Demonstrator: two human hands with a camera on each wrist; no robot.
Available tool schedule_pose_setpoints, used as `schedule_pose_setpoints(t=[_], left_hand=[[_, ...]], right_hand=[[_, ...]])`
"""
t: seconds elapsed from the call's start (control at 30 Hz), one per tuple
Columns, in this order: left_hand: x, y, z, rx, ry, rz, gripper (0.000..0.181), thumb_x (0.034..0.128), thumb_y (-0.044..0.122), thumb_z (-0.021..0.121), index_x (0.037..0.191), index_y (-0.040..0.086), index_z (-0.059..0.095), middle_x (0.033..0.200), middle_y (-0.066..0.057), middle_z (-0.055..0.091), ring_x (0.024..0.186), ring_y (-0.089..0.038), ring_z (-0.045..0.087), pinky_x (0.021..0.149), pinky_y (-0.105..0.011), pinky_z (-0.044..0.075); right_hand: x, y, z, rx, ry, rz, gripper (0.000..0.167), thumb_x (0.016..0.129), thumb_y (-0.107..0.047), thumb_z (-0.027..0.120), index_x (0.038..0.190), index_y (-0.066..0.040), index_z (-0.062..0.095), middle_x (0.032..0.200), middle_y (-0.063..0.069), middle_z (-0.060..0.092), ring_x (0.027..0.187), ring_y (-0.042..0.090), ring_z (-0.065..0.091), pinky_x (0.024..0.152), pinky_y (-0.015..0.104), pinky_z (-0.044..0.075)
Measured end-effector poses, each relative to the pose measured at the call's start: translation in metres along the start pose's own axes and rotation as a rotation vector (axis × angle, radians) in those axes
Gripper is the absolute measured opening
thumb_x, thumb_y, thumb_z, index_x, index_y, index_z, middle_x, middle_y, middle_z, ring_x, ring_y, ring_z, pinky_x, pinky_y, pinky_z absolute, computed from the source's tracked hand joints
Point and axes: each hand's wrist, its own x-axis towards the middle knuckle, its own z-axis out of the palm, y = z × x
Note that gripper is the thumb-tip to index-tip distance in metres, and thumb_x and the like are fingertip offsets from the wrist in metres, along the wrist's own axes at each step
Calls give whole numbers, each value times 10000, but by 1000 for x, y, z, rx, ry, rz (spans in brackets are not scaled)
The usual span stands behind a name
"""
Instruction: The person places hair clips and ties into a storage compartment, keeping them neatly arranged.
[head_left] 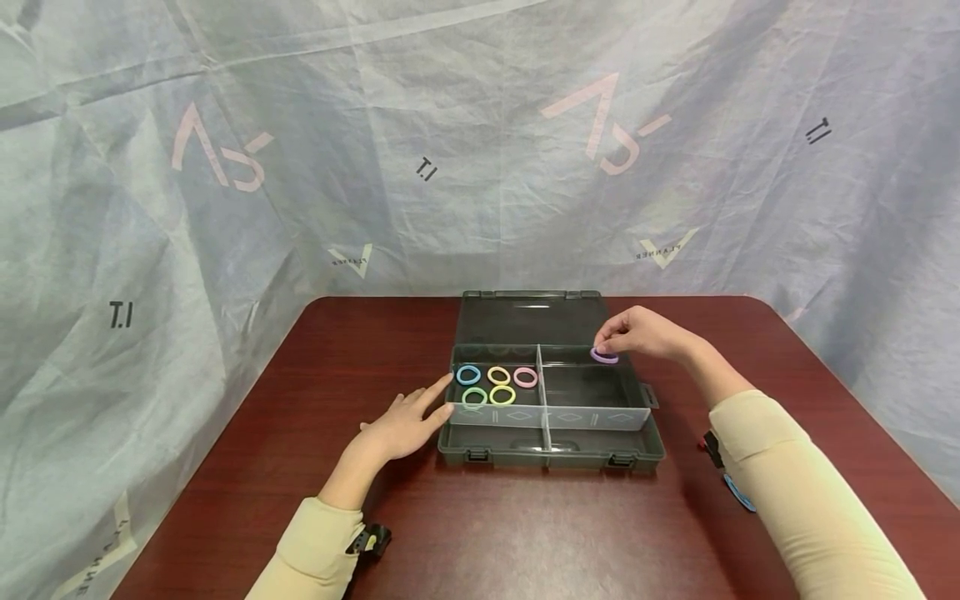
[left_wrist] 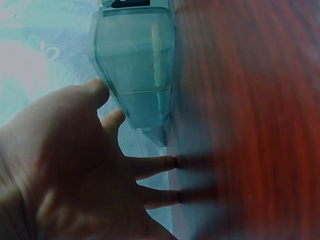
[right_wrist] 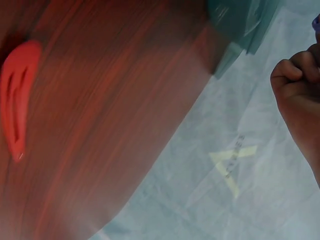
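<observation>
A grey see-through plastic organizer box [head_left: 491, 457] lies with its lid back on the table, a divider splitting it left and right. Several ring-shaped hair ties in blue, yellow, pink and green, such as the pink hair tie [head_left: 526, 377], lie in the upper left compartment. My right hand [head_left: 645, 333] pinches a purple hair tie [head_left: 604, 357] above the back of the right compartment. In the right wrist view only part of that hand [right_wrist: 302, 90] shows, at the right edge. My left hand [head_left: 405, 423] rests its extended fingers at the box's left side.
A blue hair clip [head_left: 740, 493] lies on the table beneath my right forearm. A red snap hair clip [right_wrist: 19, 100] shows in the right wrist view. The dark red tabletop [head_left: 480, 533] ends at a hanging grey cloth [head_left: 480, 208] behind it.
</observation>
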Motion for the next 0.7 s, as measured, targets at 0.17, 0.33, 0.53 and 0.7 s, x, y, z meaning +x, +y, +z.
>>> schedule_pose_setpoints(t=[0.17,0.33,0.53,0.7], left_hand=[[-1,0,0,-2,4,-2,638,1034,634,373,1613,450,178,1649,-144,245,1501,-487,120,910,-913,47],[-2,0,0,-5,7,-5,638,1035,632,371,1614,449,172,1651,-140,243,1503,-483,113,913,-912,40],[0,-1,2,-6,6,-6,642,1034,637,369,1614,452,166,1651,-144,239,1506,-476,112,919,-909,38],[1,-1,1,-8,5,-11,647,1029,649,362,1614,454,163,1652,-147,236,1507,-475,108,920,-908,34]], right_hand=[[14,-13,11,3,-21,-37,127,936,-243,754,936,-119,782,808,6,676,744,151,538,733,325,462],[27,-25,24,42,-50,-57,122,941,-223,750,935,-106,784,736,33,619,627,122,445,653,322,428],[38,-34,43,120,-101,-88,109,946,-176,742,950,-75,784,637,21,498,561,97,352,605,290,375],[42,-37,50,139,-139,-106,88,950,-146,731,949,-77,786,595,-22,433,528,90,290,571,278,329]])
